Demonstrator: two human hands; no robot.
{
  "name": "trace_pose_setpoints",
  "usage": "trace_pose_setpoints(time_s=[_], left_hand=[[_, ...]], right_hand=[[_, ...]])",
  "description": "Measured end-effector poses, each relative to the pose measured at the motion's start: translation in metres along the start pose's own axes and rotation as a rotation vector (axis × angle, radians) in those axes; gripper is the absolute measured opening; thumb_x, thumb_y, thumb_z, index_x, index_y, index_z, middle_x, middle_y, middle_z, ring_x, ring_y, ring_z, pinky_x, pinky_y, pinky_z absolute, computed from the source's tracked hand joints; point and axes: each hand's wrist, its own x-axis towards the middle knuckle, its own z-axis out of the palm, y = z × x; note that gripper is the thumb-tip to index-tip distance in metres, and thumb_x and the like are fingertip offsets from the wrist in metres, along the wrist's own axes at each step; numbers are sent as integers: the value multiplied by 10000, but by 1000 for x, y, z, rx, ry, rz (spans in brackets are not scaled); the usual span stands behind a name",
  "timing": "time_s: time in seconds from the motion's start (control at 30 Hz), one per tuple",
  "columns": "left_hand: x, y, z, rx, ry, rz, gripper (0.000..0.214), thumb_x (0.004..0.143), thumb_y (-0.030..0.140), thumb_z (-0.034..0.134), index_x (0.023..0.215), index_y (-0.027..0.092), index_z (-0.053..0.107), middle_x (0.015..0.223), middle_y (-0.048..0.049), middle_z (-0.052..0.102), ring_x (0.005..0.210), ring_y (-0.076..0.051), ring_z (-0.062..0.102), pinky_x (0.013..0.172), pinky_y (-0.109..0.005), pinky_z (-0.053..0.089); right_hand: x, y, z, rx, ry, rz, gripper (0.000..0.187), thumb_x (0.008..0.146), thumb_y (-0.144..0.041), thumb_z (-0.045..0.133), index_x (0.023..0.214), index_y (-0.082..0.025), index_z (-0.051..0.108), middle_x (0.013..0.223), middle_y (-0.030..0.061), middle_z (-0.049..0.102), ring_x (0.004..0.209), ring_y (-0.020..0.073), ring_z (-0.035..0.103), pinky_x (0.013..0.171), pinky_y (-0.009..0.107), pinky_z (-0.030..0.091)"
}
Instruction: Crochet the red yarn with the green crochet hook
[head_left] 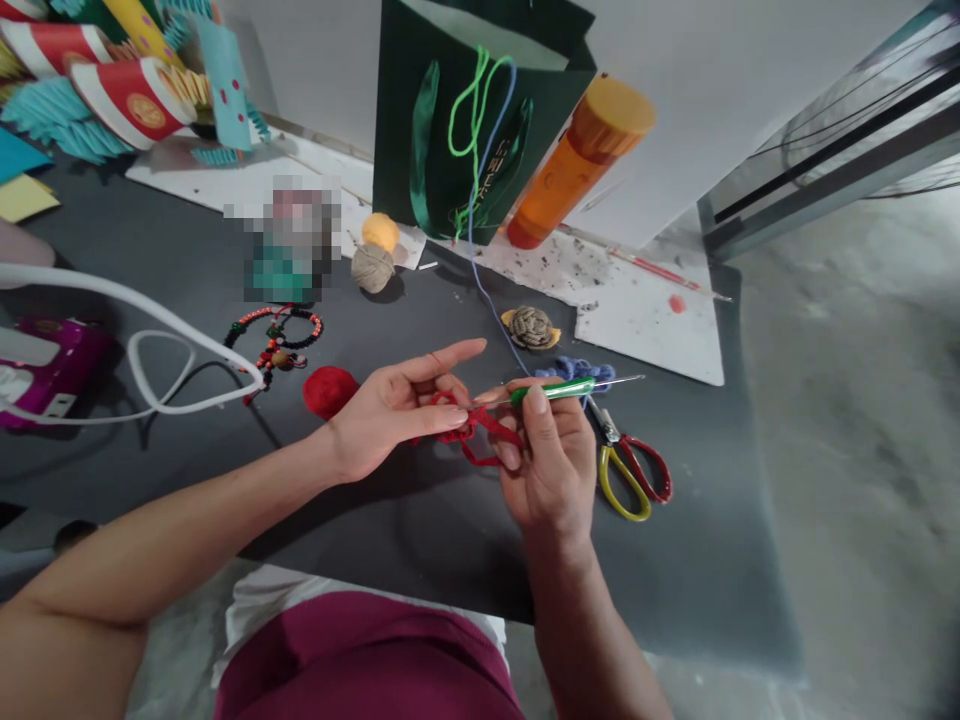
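Observation:
My right hand [551, 460] is closed round the green handle of a crochet hook [559, 390], whose thin tip reaches left into red crochet work [480, 425]. Thumb and fingers of my left hand [401, 410] pinch that red piece, with the index finger stretched out. A strip of the red work hangs between both hands; part of it is hidden by my fingers. Left of my left hand lies a ball of red yarn [330, 391]. Just right of my right hand are scissors [626, 465] with one yellow and one red handle loop. Behind the hook rests blue crochet work [581, 373].
A dark green paper bag [397, 130] stands at the back beside an orange bottle [570, 160]. A crocheted flower [531, 327], small yarn balls [373, 268] and a beaded bracelet [281, 335] lie on the grey table [675, 580]. A white cable [180, 300] loops at left.

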Motion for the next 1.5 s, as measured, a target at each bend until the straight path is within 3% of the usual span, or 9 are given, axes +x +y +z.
trace_pose_setpoints(time_s=[0.2, 0.63, 0.8, 1.07, 1.5], left_hand=[[2, 1, 0, 14, -15, 16, 558, 729, 174, 890, 1268, 236, 762, 750, 27, 707, 702, -83, 630, 692, -218, 516], [1, 2, -1, 38, 32, 20, 564, 716, 183, 895, 1263, 215, 762, 721, 33, 704, 705, -94, 635, 722, -242, 519], [1, 1, -1, 61, 28, 19, 584, 721, 213, 890, 1289, 230, 753, 749, 22, 713, 720, -102, 635, 752, -263, 529], [2, 2, 0, 31, 67, 20, 532, 696, 188, 902, 1214, 237, 792, 725, 27, 716, 715, -100, 645, 748, -252, 529], [3, 1, 1, 28, 198, -22, 530, 637, 177, 945, 1150, 223, 818, 719, 14, 748, 663, -99, 651, 725, -257, 544]], right_hand=[[1, -10, 2, 24, 50, 52, 221, 908, -456, 749, 852, -254, 678, 677, -49, 735, 337, 24, 371, 321, 166, 287], [-2, -10, -5, -186, -33, -222, 131, 1024, -388, 590, 940, -288, 603, 767, -13, 786, 326, 68, 426, 281, 217, 262], [-1, -6, -6, -200, -68, -263, 107, 1044, -336, 548, 960, -290, 594, 780, -19, 792, 335, 71, 438, 275, 220, 243], [-7, -10, -6, -336, -37, -304, 95, 1051, -310, 535, 984, -284, 597, 793, -14, 775, 371, 81, 495, 293, 218, 313], [-9, -2, -5, -636, -41, -675, 119, 1036, -206, 543, 1049, -225, 659, 966, 35, 816, 406, 57, 528, 436, 236, 501]])
